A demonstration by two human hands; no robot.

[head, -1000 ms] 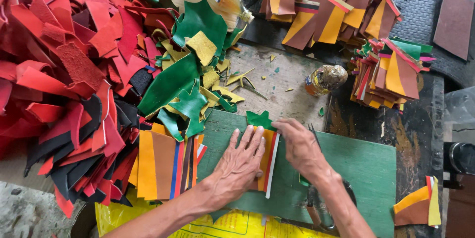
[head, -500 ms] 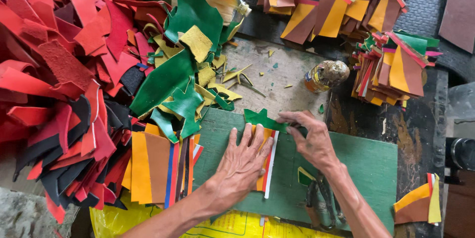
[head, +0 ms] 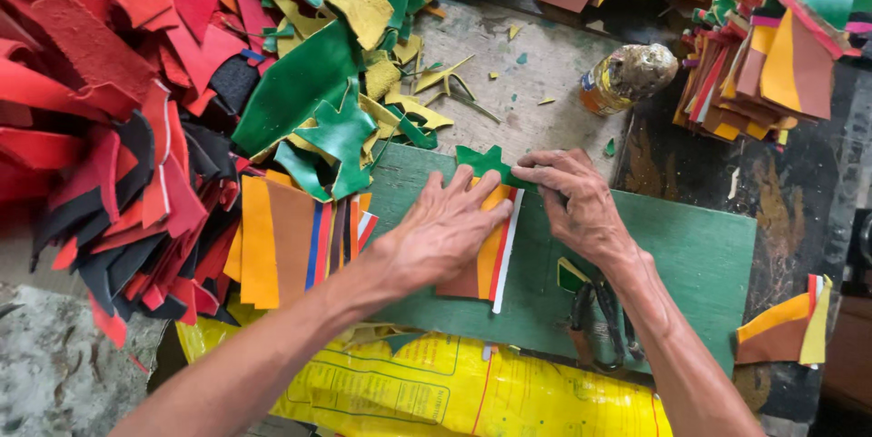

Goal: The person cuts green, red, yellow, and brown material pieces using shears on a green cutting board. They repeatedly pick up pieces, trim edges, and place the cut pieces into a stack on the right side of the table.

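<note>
I count two hands, the left hand (head: 450,228) and the right hand (head: 577,205), both flat on one green board (head: 699,255). One striped piece (head: 495,251) lies under them, with one green cut-out shape (head: 486,163) at its top. I see one jar (head: 627,76), one pair of scissors (head: 595,319) at the board's near edge, and one yellow bag (head: 454,392). The scraps are too many to count.

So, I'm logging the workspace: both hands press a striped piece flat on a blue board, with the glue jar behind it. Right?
Not quite. The head view shows the board is green, not blue. Both the left hand and right hand do press the striped piece, with the jar behind.
</note>
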